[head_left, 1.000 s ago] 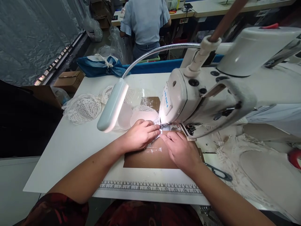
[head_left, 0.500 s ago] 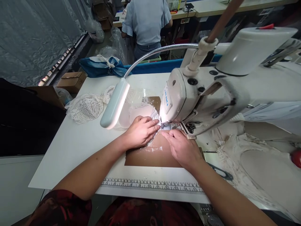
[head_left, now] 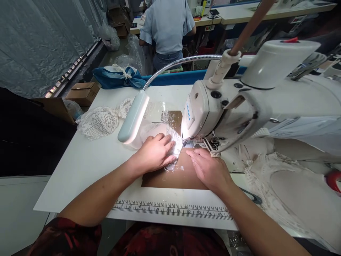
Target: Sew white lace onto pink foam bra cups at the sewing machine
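My left hand (head_left: 154, 153) lies flat, fingers stretched out, pressing a white lace piece (head_left: 170, 137) onto the table just left of the needle of the white sewing machine (head_left: 213, 110). My right hand (head_left: 207, 167) rests on the brown taped patch (head_left: 176, 176) in front of the needle, its fingers curled close together by the presser foot (head_left: 189, 143). The bright lamp head (head_left: 133, 117) hangs on a gooseneck just above my left hand.
More white lace (head_left: 98, 121) is heaped at the table's left rear, and a larger lace pile (head_left: 282, 185) lies to the right. A printed ruler (head_left: 170, 209) runs along the front edge. A person in a light blue shirt (head_left: 166, 25) stands behind the table. Cardboard boxes (head_left: 82, 93) sit at the left.
The lace piece has slid leftward and back from under the needle, and my left hand has followed it. My right hand has flattened slightly near the presser foot.
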